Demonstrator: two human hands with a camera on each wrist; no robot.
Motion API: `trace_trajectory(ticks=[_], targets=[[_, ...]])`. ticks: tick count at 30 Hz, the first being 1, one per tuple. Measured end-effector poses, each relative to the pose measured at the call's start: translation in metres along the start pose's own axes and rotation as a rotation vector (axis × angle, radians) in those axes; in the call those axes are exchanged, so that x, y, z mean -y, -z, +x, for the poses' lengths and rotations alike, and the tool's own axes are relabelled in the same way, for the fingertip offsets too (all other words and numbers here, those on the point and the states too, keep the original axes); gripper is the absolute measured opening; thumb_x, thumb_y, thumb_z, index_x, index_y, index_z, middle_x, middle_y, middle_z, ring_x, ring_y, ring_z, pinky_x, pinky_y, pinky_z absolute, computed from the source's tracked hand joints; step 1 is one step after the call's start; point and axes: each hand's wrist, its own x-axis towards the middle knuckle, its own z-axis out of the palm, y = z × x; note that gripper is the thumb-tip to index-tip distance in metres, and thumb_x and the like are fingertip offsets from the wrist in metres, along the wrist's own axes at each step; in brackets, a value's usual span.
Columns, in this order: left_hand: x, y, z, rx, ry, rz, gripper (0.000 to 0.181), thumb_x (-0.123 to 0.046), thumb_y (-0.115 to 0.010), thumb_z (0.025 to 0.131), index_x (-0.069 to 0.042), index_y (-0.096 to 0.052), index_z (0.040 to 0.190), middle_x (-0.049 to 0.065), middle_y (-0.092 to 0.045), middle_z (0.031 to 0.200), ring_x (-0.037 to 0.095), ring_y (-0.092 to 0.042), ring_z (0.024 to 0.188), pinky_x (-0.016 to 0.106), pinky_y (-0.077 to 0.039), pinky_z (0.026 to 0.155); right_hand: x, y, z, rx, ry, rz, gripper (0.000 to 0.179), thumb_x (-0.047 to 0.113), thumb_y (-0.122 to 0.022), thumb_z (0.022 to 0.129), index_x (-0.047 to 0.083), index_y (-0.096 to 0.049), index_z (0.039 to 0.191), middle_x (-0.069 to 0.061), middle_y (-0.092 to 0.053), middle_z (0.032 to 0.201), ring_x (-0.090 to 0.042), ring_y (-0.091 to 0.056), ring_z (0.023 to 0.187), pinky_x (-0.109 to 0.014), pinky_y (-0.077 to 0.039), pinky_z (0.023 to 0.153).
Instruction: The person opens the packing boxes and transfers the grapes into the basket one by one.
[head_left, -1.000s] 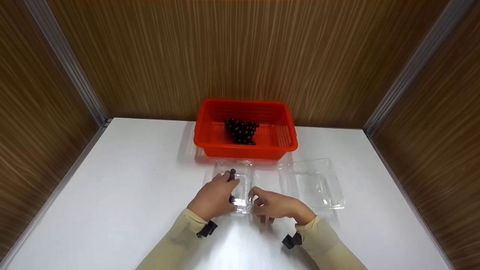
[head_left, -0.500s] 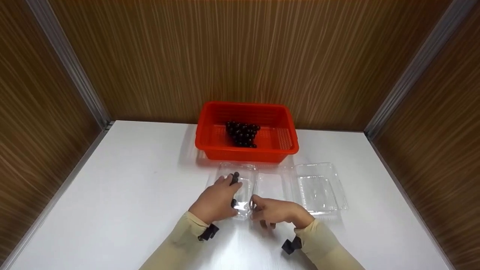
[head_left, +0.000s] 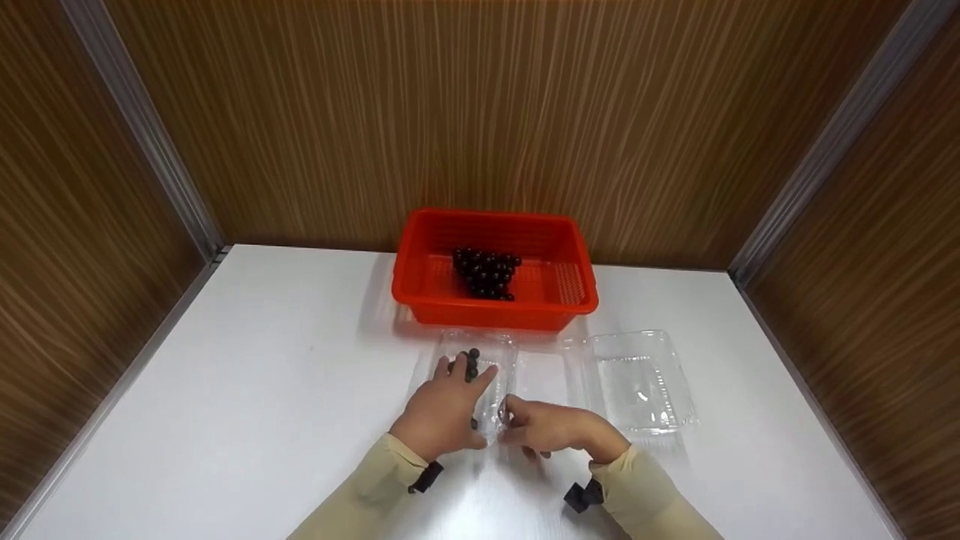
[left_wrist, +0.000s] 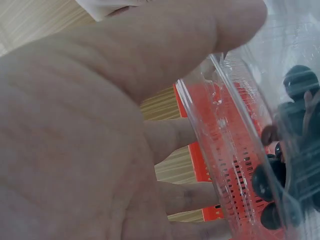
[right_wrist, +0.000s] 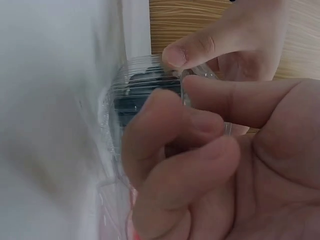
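Observation:
Dark grapes (head_left: 472,363) lie in the left part of a clear plastic box (head_left: 491,349), partly hidden by my left hand (head_left: 441,412). The left hand's fingers spread over that part. In the left wrist view the thumb lies along the rim, and the other fingers reach behind the box wall (left_wrist: 220,125). My right hand (head_left: 559,429) pinches the box's near right edge between thumb and forefinger, its other fingers curled below. Several dark grapes (right_wrist: 145,92) show through the plastic in the right wrist view, where the left thumb presses on a corner.
A red basket (head_left: 495,309) with a bunch of dark grapes (head_left: 486,271) stands behind the box. To the right lies another clear plastic tray part (head_left: 637,382); whether it joins the box is hard to see. Wood-patterned panels (head_left: 480,112) enclose the white table (head_left: 300,390).
My left hand has shifted slightly nearer and to the right, with its fingers spread wider. The right hand keeps its pinch on the edge. The whole view has tilted a little.

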Motion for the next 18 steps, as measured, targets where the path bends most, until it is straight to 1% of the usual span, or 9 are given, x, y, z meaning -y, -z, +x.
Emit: trace_trajectory(ticks=[3, 5, 8, 10, 13, 15, 18], targets=[[0.0003, 0.0017, -0.0002, -0.002, 0.006, -0.024, 0.101, -0.045, -0.093, 0.073, -0.016, -0.046, 0.157, 0.035, -0.045, 0.151, 0.058, -0.044, 0.136, 0.053, -0.058, 0.092, -0.0004, 0.0019, -0.0015, -0.012, -0.022, 0.039, 0.015, 0.016, -0.055, 0.104, 0.012, -0.047, 0.115, 0.000, -0.050, 0.062, -0.014, -0.049, 0.050, -0.026, -0.037, 0.046], [0.0001, 0.0024, -0.0007, -0.012, 0.018, -0.040, 0.098, -0.045, -0.091, 0.075, -0.014, -0.046, 0.156, 0.035, -0.045, 0.150, 0.057, -0.044, 0.136, 0.054, -0.058, 0.092, 0.0001, 0.0020, -0.0014, -0.028, -0.024, 0.071, 0.012, 0.015, -0.053, 0.104, 0.012, -0.046, 0.114, 0.002, -0.045, 0.062, -0.016, -0.048, 0.051, -0.026, -0.035, 0.046], [-0.0005, 0.0026, -0.0016, -0.043, 0.030, -0.046, 0.093, -0.044, -0.090, 0.076, -0.010, -0.049, 0.153, 0.034, -0.049, 0.147, 0.056, -0.048, 0.133, 0.059, -0.057, 0.090, 0.0014, 0.0003, -0.0003, -0.071, -0.018, 0.109, 0.017, 0.012, -0.050, 0.105, 0.010, -0.041, 0.119, 0.002, -0.044, 0.063, -0.017, -0.048, 0.051, -0.025, -0.034, 0.046], [-0.0005, 0.0024, -0.0019, -0.069, 0.028, -0.024, 0.090, -0.044, -0.089, 0.076, -0.008, -0.052, 0.149, 0.033, -0.052, 0.142, 0.054, -0.050, 0.129, 0.063, -0.055, 0.092, 0.0026, -0.0014, 0.0007, -0.110, -0.014, 0.114, 0.022, 0.011, -0.051, 0.105, 0.009, -0.037, 0.121, 0.000, -0.048, 0.065, -0.016, -0.047, 0.050, -0.025, -0.036, 0.045], [-0.0002, 0.0035, -0.0029, -0.101, 0.008, 0.033, 0.086, -0.045, -0.089, 0.075, -0.006, -0.055, 0.145, 0.030, -0.057, 0.136, 0.050, -0.055, 0.124, 0.063, -0.050, 0.097, 0.0043, -0.0036, 0.0013, -0.179, -0.010, 0.081, 0.027, 0.012, -0.054, 0.103, 0.007, -0.034, 0.121, -0.002, -0.053, 0.068, -0.016, -0.048, 0.049, -0.025, -0.038, 0.045], [0.0003, 0.0043, -0.0031, -0.118, -0.008, 0.063, 0.085, -0.046, -0.089, 0.075, -0.005, -0.057, 0.142, 0.028, -0.059, 0.134, 0.047, -0.057, 0.122, 0.059, -0.051, 0.100, 0.0051, -0.0044, 0.0014, -0.217, -0.005, 0.054, 0.025, 0.013, -0.054, 0.104, 0.006, -0.035, 0.119, -0.002, -0.053, 0.069, -0.016, -0.049, 0.050, -0.026, -0.039, 0.046], [-0.0001, 0.0047, -0.0024, -0.117, -0.015, 0.065, 0.084, -0.046, -0.089, 0.076, -0.002, -0.057, 0.141, 0.026, -0.059, 0.135, 0.043, -0.058, 0.123, 0.051, -0.054, 0.100, 0.0049, -0.0044, 0.0023, -0.264, 0.008, -0.005, 0.020, 0.014, -0.054, 0.106, 0.007, -0.038, 0.114, 0.000, -0.052, 0.068, -0.014, -0.049, 0.051, -0.026, -0.040, 0.048]])
